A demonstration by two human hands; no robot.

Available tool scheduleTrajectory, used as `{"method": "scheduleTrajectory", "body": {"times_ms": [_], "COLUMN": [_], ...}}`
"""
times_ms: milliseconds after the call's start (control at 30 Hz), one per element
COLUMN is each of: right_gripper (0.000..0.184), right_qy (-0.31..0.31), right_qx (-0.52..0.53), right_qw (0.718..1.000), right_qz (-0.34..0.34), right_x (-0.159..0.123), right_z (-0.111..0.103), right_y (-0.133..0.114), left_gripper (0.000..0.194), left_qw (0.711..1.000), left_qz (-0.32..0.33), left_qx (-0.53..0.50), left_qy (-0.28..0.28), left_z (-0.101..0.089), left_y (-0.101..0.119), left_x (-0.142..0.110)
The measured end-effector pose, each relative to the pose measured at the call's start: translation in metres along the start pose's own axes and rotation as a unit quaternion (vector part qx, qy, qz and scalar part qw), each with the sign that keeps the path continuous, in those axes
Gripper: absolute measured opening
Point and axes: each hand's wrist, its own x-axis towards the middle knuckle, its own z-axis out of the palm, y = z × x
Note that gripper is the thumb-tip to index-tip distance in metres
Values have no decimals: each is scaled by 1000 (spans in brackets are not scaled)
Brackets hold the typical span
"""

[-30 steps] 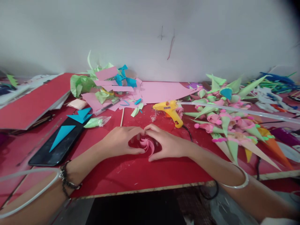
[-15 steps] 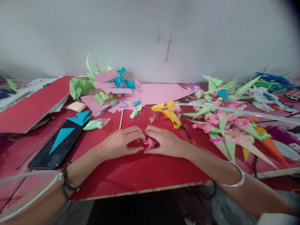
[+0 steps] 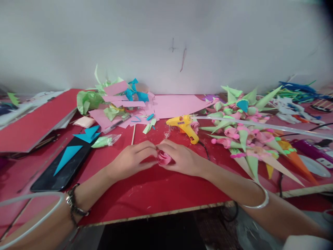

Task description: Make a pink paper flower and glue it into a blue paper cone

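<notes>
A pink paper rose (image 3: 163, 158), its strips curled into a spiral, is held just above the red tabletop. My right hand (image 3: 182, 159) wraps round its right side, thumb below and fingers above. From the left, the curved fingers of my left hand (image 3: 133, 160) meet the rose at its edge, so both hands pinch it between them. The fingers partly hide the flower. Beyond my right hand a yellow glue gun (image 3: 186, 125) lies on its side, with a long clear glue stick (image 3: 234, 121) running out of its back.
On the right lies a heap of paper cones and pink flowers (image 3: 247, 135). A black phone (image 3: 75, 170) bearing blue paper triangles (image 3: 68, 158) is at left. Paper scraps (image 3: 117, 100) and a pink sheet (image 3: 177, 106) line the wall. A thin white stick (image 3: 133, 134) lies behind my left hand.
The rose has turned and now looks more tightly coiled, with its spiral facing me. My left fingertips have closed in against it. The view has shifted slightly.
</notes>
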Motion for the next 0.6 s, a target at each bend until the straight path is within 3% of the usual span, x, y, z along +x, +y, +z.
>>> {"method": "scheduleTrajectory", "body": {"times_ms": [367,600], "right_gripper": [24,35], "right_qy": [8,10], "right_qx": [26,38], "right_qw": [1000,998], "right_qz": [-1,39], "right_x": [-1,-2], "right_z": [0,-1], "right_y": [2,3], "left_gripper": [14,19], "left_qw": [998,989], "left_qz": [1,-61], "left_qx": [50,129], "left_qy": [-40,-37], "left_z": [-1,-20], "left_y": [-6,-17], "left_x": [0,0]}}
